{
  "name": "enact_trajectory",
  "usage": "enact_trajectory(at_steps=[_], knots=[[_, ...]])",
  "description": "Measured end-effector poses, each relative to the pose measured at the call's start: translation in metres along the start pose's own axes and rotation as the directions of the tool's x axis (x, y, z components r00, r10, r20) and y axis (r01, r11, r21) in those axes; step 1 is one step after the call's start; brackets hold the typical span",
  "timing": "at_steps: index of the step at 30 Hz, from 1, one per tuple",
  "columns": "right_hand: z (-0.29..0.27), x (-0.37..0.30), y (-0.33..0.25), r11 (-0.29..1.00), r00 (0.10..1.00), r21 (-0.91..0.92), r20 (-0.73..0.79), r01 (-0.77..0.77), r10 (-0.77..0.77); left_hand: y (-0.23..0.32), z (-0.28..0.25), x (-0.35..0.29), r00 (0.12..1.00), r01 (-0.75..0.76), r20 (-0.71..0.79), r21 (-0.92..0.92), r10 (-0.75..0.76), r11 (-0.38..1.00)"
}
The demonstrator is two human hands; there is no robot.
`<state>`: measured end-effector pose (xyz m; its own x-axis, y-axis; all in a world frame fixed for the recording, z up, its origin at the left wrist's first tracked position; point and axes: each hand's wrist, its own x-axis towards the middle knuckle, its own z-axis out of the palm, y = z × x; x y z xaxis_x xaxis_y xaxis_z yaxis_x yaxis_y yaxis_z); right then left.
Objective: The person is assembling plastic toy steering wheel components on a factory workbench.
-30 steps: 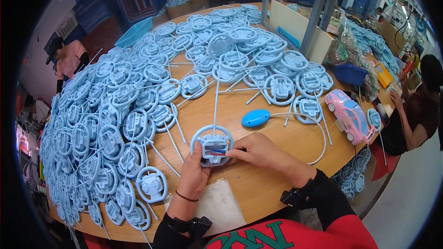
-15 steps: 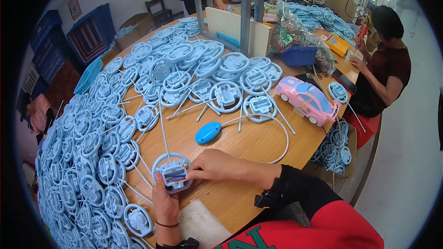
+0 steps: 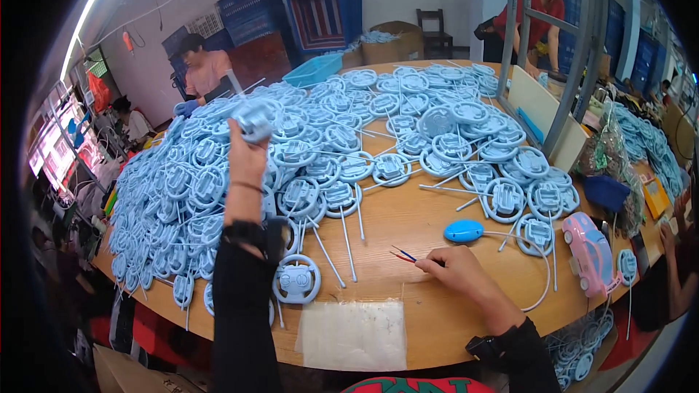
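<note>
My left hand point(image 3: 246, 160) is raised over the left side of the heap and grips a light blue toy steering wheel point(image 3: 253, 118), blurred by motion. My right hand point(image 3: 460, 271) is closed above the bare tabletop, pinching red and blue wires point(image 3: 405, 255) whose ends stick out to the left. Just beyond that hand lies a blue oval plastic piece point(image 3: 464, 231) with a pale cord point(image 3: 547, 266) looping back toward my right wrist. Whether the cord joins the wires is hidden. One steering wheel point(image 3: 296, 279) lies face up between my arms.
A large heap of light blue steering wheels point(image 3: 204, 189) with thin rods covers the table's left and far side. A pink toy car point(image 3: 587, 253) stands at right. A clear plastic sheet point(image 3: 354, 335) lies near me. A metal frame point(image 3: 542, 65) rises at the back; co-workers sit and stand around.
My left hand has lifted the steering wheel away from the wires and carried it left over the heap. My right hand keeps its pinch on the wires. The view has swung left.
</note>
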<state>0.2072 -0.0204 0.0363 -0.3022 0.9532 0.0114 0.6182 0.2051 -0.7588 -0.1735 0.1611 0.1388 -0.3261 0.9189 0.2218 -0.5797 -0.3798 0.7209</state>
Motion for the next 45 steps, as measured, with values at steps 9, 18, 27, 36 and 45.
enact_trajectory(at_steps=[9, 18, 27, 36, 45], knots=[[-0.007, 0.005, 0.021, 0.994, 0.997, -0.082, 0.046, 0.068, -0.065, -0.058, 0.031, -0.009, 0.924, 0.224, 0.107, 0.629, -0.368, 0.744], [0.0, 0.005, 0.022, 0.981, 0.993, -0.186, 0.113, 0.059, -0.038, -0.207, 0.141, -0.071, 0.55, -0.708, 0.66, 0.693, -0.513, 0.132], [-0.003, 0.007, 0.025, 0.985, 0.994, -0.163, 0.109, 0.048, -0.03, -0.224, 0.11, -0.013, 0.743, -0.633, 0.473, 0.727, -0.474, -0.266], [-0.003, 0.008, 0.027, 0.978, 0.994, -0.196, 0.097, 0.074, -0.055, -0.206, 0.092, -0.027, 0.718, -0.607, 0.451, 0.779, -0.53, -0.159], [-0.009, 0.003, 0.015, 0.996, 0.998, -0.073, -0.052, 0.043, -0.047, -0.168, 0.113, -0.06, 0.59, -0.807, 0.778, 0.571, -0.216, -0.152]])
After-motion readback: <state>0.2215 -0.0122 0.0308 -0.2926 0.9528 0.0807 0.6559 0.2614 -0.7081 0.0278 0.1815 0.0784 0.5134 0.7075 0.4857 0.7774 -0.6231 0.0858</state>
